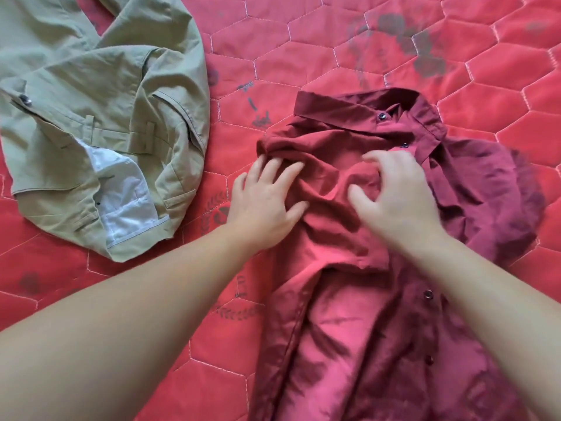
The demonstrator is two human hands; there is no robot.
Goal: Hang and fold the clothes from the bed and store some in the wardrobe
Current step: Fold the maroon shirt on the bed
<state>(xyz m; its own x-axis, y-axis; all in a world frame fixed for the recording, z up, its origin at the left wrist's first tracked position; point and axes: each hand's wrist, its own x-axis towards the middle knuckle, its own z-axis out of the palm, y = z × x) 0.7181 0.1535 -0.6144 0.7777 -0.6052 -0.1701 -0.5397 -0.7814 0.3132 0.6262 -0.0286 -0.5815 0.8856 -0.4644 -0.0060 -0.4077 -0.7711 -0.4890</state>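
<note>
The red quilted bedspread (349, 34) fills the whole view, stitched in hexagons with faded dark flower prints here and there. Spread across its right half lies the dark red shirt (349, 314), collar toward the far side, button placket running down toward the near edge, the cloth rumpled and bunched around the chest. Over on the left, well apart from the shirt, sits a pair of khaki trousers (100, 95), crumpled in a heap with the waistband turned out, white pocket lining showing and a dark button at the far left corner.

Both bare arms reach in from the near edge, and both hands are on the shirt's upper part, just below the collar (343, 109). The left hand (264, 202) lies at the shirt's left edge, fingers spread and fairly straight, fingertips pressing into a ridge of gathered fabric; it does not appear to grip anything. The right hand (397, 196) is blurred, sitting over the chest beside the placket, fingers splayed and bent like a claw above the cloth; whether it has hold of any fabric, I cannot tell. A small dark collar button (381, 116) shows just beyond its fingertips.
</note>
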